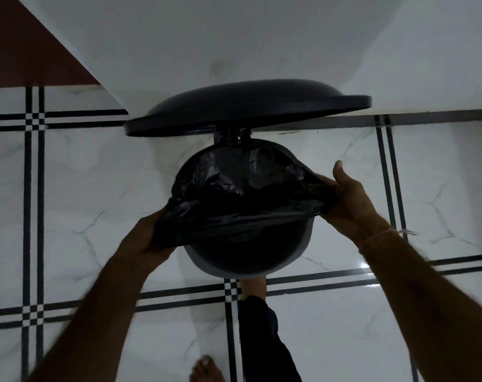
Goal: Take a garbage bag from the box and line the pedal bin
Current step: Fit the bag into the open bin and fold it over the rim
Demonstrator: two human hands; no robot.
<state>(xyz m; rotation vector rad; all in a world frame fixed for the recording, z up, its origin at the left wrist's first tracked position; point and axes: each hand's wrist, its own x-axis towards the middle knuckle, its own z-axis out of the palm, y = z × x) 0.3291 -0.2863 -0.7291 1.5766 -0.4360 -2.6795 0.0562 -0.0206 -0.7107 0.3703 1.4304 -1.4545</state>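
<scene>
- Black thin-plastic garbage bag (234, 194) already out of its box and at the round grey pedal bin (251, 260), centre of the frame; no box in view.
- Round black bin lid (245, 111) tipped up and open above the bin, toward the upper middle of the frame; a bare foot (252, 288) at the bin's near base, probably on the pedal, though the pedal itself hidden.
- Left hand (149, 238), left of centre, closed around a bunched edge of the bag just outside the bin's left rim.
- Right hand (347, 194), right of centre, pinching the bag's opposite edge, thumb raised, film pulled taut outward past the right rim.
- Far edge of the bag seemingly draped over the back rim near the hinge; near part of the rim bare, with the dark inside of the bin showing below the stretched film.
- Judged about midway through the lining: bag opened and partly seated, mouth not yet folded over the front and side rims.
- Left to do, by the look of it: stretch the mouth over the near rim, push the bag body down, release the lid.
- White marble-pattern floor tiles (96, 188) with black stripes all around.
</scene>
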